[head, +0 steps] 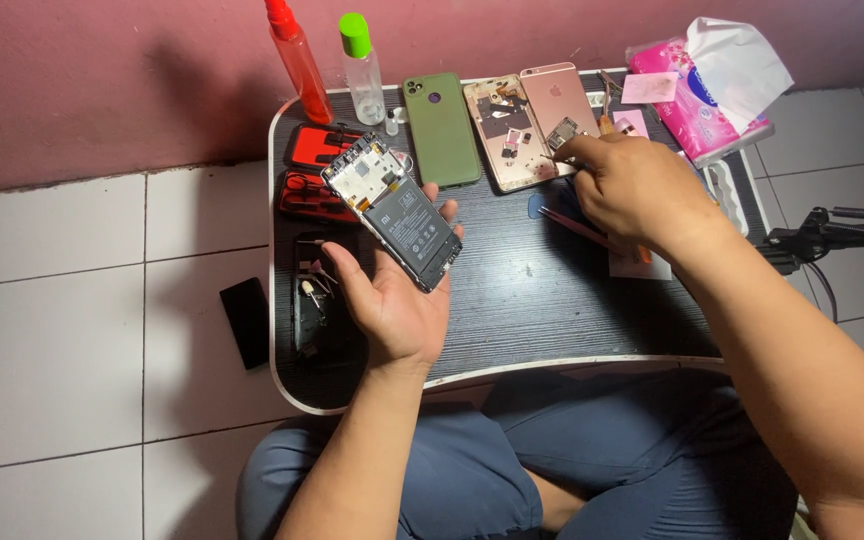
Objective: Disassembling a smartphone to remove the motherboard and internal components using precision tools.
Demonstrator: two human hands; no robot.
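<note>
My left hand (392,300) is palm up over the small dark table (542,300), fingers loosely curled under an opened phone (394,212). The phone lies back-off across my fingers, tilted, battery and bare circuit parts facing up; its top end points away from me.

My right hand (632,185) is well apart from the left, further out over the table. Its thumb and forefinger are pinched on a small grey part (562,133); I cannot tell what the part is. A thin pink tool (577,228) sticks out from under this hand.

Just beyond the right fingertips: a pink phone (560,92) lying face down, and touching its left side an opened phone shell (500,130) with loose bits inside. Left of that, a green phone (441,128).

Beyond the left hand: a clear bottle with a green cap (361,68) and a red spray bottle (297,60), both upright. Red tool cases (312,170) sit left of the held phone.

To the right of the right hand, a pink tissue pack (702,85). On the floor tiles left of the left hand, a flat black slab (247,322).
</note>
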